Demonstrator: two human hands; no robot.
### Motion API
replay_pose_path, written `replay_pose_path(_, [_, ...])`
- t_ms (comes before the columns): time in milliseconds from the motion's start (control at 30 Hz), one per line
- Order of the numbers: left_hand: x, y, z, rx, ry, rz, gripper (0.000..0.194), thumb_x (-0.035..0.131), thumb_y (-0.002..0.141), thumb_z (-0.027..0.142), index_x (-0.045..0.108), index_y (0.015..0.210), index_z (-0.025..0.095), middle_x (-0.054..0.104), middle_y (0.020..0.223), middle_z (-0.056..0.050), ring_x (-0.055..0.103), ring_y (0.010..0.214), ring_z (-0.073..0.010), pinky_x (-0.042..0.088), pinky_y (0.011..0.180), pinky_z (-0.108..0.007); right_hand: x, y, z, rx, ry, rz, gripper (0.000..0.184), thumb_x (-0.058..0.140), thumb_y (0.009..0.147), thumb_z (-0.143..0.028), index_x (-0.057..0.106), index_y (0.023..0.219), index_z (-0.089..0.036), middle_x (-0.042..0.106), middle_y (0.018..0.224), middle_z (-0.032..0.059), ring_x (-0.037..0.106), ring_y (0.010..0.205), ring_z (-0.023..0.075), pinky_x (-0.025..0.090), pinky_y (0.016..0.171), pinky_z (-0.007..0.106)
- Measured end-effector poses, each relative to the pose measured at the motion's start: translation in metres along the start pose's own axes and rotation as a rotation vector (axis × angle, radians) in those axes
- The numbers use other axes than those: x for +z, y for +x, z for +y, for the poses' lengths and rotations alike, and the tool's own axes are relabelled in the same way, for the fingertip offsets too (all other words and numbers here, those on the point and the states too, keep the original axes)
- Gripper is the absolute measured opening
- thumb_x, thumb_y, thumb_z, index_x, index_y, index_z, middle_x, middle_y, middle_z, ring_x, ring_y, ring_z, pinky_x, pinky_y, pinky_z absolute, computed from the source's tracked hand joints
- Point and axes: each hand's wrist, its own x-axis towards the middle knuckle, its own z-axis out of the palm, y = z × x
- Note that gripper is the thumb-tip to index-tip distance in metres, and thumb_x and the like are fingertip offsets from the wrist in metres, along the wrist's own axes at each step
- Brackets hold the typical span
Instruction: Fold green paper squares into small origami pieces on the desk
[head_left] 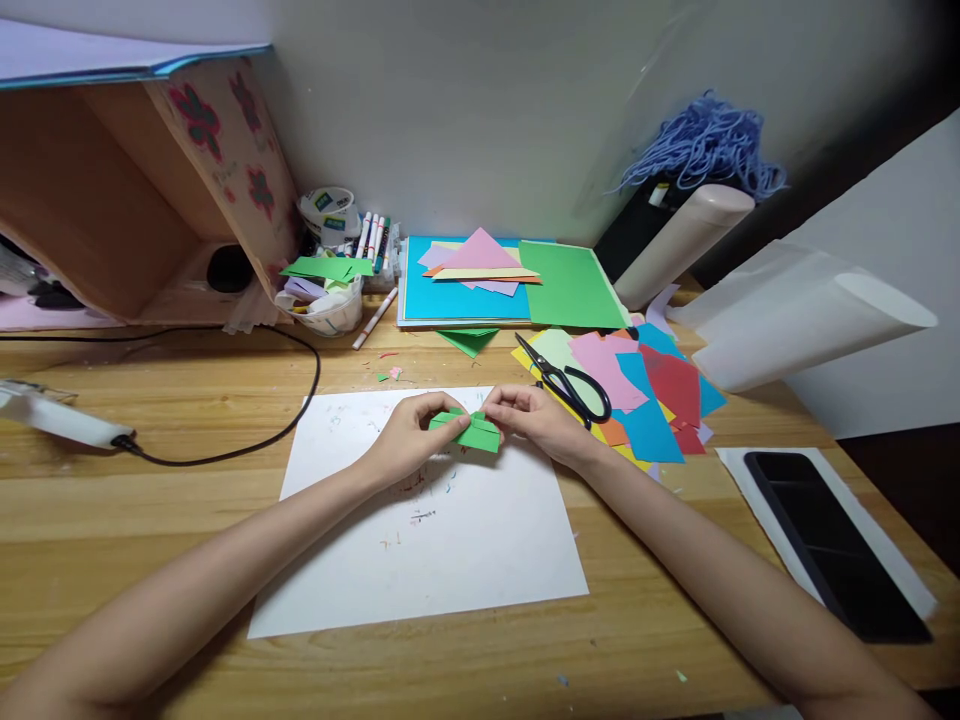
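A small folded piece of green paper (480, 436) is held just above a marked white sheet (337, 570). My left hand (415, 432) is closed on its left part, thumb on top. The fingers of my right hand (534, 418) are pinched together at its upper right edge, where a small flap stands up. Just beyond my right hand lies a pair of black-handled scissors (566, 380), on top of coloured paper scraps (649, 420).
Behind are a stack of coloured paper (574, 285), a tub of scraps (330, 312) and several markers (373, 240). A phone (825, 540) lies at right; a black cable (311, 385) and white device (67, 420) at left. A cardboard box (225, 170) stands back left.
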Motion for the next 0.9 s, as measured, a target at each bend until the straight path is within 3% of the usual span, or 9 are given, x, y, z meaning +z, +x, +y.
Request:
replay_pose_path(433, [0.0, -0.001, 0.001, 0.024, 0.117, -0.02, 0.02, 0.054, 0.077, 0.033, 0.06, 0.073, 0.015, 0.059, 0.071, -0.002, 0.051, 0.068, -0.0146, 0.039, 0.064, -0.026, 0.001, -0.002, -0.011, 0.098, -0.071, -0.089, 0.016, 0.068, 0.072, -0.03, 0.062, 0.074, -0.016, 0.057, 0.065, -0.001, 0.053, 0.06, 0.0092, 0.044, 0.059, 0.024])
replay_pose_path(900, [0.0, -0.002, 0.003, 0.096, 0.15, -0.067, 0.018, 0.055, 0.078, 0.032, 0.063, 0.075, 0.015, 0.061, 0.076, -0.002, 0.054, 0.073, -0.0149, 0.039, 0.068, -0.025, -0.004, 0.0, -0.01, 0.093, -0.094, -0.193, 0.017, 0.068, 0.071, -0.03, 0.062, 0.074, -0.015, 0.056, 0.065, -0.0017, 0.052, 0.06, 0.009, 0.043, 0.059, 0.023])
